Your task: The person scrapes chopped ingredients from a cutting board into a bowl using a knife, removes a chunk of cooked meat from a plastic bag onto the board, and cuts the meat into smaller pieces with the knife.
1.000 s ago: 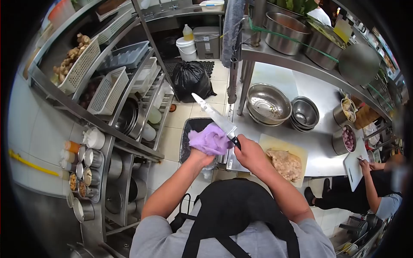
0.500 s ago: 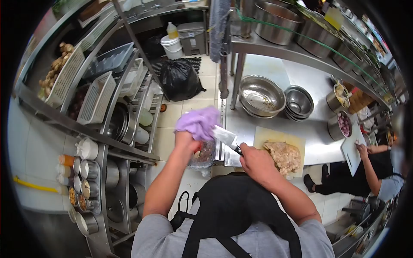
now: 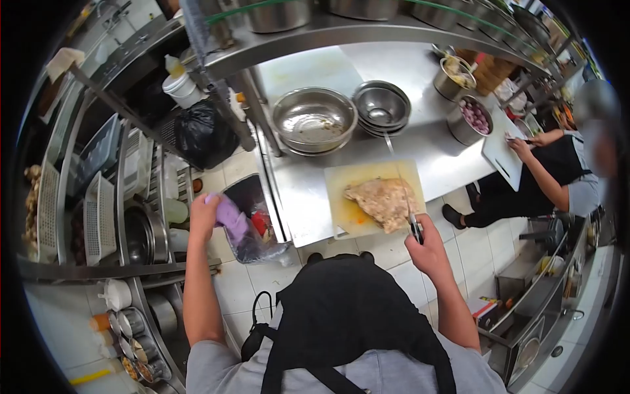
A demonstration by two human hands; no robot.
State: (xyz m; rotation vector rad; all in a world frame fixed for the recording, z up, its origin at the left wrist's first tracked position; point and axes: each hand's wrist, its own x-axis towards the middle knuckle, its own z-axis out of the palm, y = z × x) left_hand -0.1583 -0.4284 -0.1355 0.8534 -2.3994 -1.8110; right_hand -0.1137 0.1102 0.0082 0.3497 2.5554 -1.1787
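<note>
My left hand [image 3: 205, 214] is closed on a purple cloth [image 3: 231, 218], which hangs over the trash bin [image 3: 244, 190] beside the steel table. In my right hand [image 3: 427, 249] is the black handle of a knife [image 3: 414, 226]. Its blade points away from me, above the right part of a piece of raw meat [image 3: 380, 202]; whether it touches the meat I cannot tell. The meat lies on a yellowish cutting board [image 3: 338, 180] at the table's near edge.
Behind the board stand a wide steel bowl [image 3: 315, 118] and several stacked smaller bowls [image 3: 382, 105]. A pot of purple pieces [image 3: 470, 121] is further right. A co-worker [image 3: 558, 164] works at a white board [image 3: 502, 157]. Shelves [image 3: 98, 217] line the left; a black bag [image 3: 205, 134] sits on the floor.
My hands have moved apart. The cloth, formerly against the knife blade, has gone left over the bin; the knife has swung right over the meat. The view has turned right.
</note>
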